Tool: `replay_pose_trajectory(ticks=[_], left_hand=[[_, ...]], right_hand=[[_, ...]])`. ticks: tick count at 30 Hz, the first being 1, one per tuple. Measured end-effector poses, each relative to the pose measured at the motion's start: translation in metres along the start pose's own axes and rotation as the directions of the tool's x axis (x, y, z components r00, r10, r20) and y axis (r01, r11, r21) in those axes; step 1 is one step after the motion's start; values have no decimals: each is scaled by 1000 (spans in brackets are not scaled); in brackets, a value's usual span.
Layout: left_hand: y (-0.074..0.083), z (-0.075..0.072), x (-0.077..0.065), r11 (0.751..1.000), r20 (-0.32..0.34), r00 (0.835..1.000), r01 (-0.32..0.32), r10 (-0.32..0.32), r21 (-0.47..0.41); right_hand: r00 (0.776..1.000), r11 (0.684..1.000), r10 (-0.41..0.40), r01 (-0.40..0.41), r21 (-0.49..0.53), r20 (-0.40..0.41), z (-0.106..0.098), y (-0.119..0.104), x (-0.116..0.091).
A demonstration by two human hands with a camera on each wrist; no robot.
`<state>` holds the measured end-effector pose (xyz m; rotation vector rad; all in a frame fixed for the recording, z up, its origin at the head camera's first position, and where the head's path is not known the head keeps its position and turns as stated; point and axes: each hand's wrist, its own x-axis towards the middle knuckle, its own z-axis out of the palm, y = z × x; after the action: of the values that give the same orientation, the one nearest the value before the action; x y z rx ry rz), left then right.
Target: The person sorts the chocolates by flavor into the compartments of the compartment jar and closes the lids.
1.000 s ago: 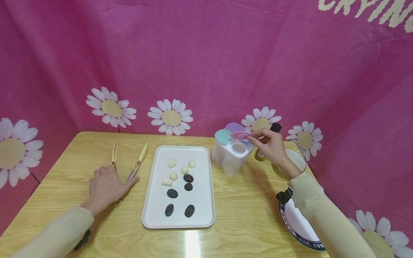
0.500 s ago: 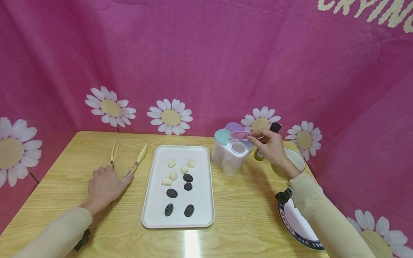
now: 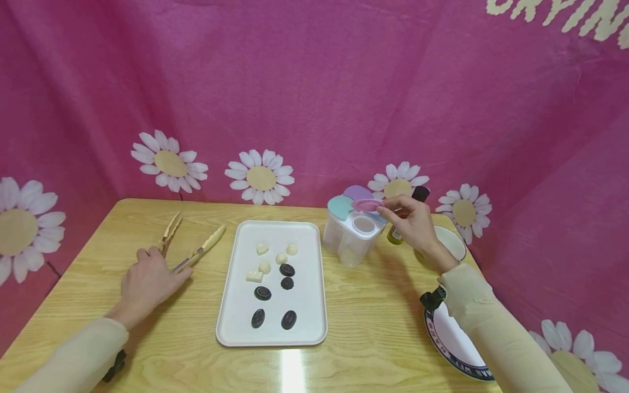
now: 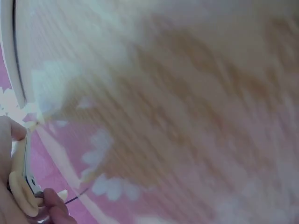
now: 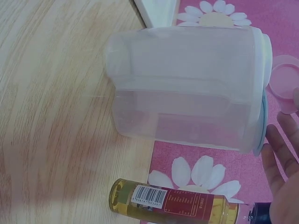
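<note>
My left hand [image 3: 149,281] grips a pair of tongs [image 3: 210,240] with cream tips, left of the white tray. The tongs' arms are spread and point away from me; in the left wrist view, fingers lie around their handle [image 4: 21,186]. My right hand [image 3: 411,225] pinches the edge of a pink flip lid [image 3: 367,205], which stands raised over a round opening in a clear storage container [image 3: 352,252]. Green and purple lids lie over its other sections. White and dark chocolates, among them a dark oval [image 3: 262,293], lie on the tray [image 3: 270,334].
Behind my right hand stands a bottle [image 5: 177,204] with yellow contents, a red label and a black cap. A pale bowl [image 3: 449,243] and a dark-rimmed plate [image 3: 457,344] are partly covered by my right arm. A pink flowered cloth [image 3: 314,98] hangs around the table.
My left hand has moved a little left with the tongs, whose arms now slant more toward the right. My right hand and the pink lid have stayed in place.
</note>
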<state>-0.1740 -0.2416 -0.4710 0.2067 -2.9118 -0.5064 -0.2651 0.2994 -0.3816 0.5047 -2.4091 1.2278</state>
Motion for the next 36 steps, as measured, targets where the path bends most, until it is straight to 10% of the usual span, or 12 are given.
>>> replay_pose_trajectory(ticks=[13,26,36], left_hand=[[-6,-14,4,997,-31,997,-75,76,30],[4,-59,-4,975,-13,982,-188,191,115],[19,-77,-23,918,4,932,-358,363,169]], right_hand=[[1000,1000,1,-1,11,8,-1,-3,0],[1000,1000,2,-2,9,11,-1,0,-1],[1000,1000,24,-24,6,11,0,0,-1]])
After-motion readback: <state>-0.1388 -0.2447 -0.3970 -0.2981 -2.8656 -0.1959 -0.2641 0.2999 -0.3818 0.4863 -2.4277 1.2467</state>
